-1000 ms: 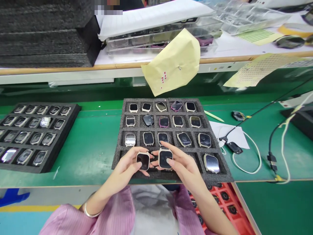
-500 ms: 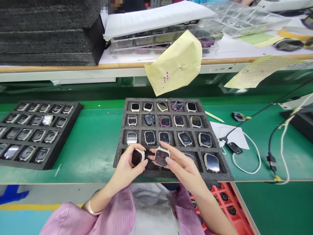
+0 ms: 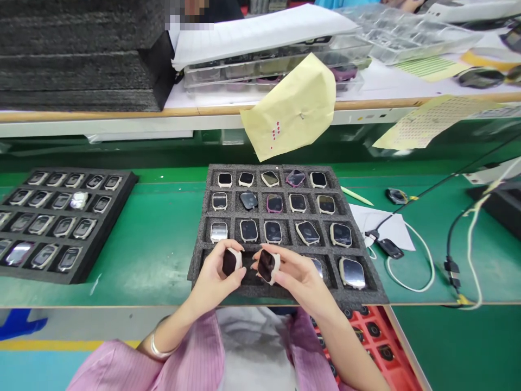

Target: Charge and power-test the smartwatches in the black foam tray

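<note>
My left hand (image 3: 214,277) grips a smartwatch (image 3: 231,262) with a dark screen and pale case, thumb on one side and fingers on the other. In my right hand (image 3: 299,277) is a second smartwatch (image 3: 267,265), also dark-screened with a white case, tilted so its side shows. Both watches are over the front row of a black foam tray (image 3: 285,296), whose compartments hold several strapless watches. A watch (image 3: 352,272) lies in the front right compartment. Another (image 3: 316,265) is partly hidden behind my right hand.
A second foam tray of watches (image 3: 97,239) lies at the left. Stacked black foam (image 3: 81,81) and clear plastic boxes (image 3: 228,70) are on the shelf above. A white cable (image 3: 430,266) and small black charger (image 3: 391,248) lie at the right. A red tray (image 3: 401,355) is below the bench edge.
The watch in my right hand has turned, so its screen faces more to the left and its side shows. My left hand's watch has tilted slightly.
</note>
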Available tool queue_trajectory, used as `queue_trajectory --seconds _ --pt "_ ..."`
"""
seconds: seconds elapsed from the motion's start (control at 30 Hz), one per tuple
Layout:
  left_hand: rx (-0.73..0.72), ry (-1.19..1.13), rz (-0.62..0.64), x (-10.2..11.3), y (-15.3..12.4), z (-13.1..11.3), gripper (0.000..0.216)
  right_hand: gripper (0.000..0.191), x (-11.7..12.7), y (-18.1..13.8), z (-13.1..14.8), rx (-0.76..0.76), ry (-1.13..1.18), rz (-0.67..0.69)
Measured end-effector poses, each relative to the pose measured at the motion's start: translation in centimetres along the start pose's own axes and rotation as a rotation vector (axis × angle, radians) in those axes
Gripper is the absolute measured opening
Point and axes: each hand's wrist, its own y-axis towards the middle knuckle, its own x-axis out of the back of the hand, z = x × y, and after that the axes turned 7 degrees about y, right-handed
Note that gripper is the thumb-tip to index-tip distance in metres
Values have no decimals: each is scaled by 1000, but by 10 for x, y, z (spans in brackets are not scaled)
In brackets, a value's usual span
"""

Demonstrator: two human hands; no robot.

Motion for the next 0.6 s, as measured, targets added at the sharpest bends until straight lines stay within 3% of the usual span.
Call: queue_trajectory --seconds 0.6 --pt "42 23 77 1 -5 1 21 38 -4 -1 2 -16 -37 -61"
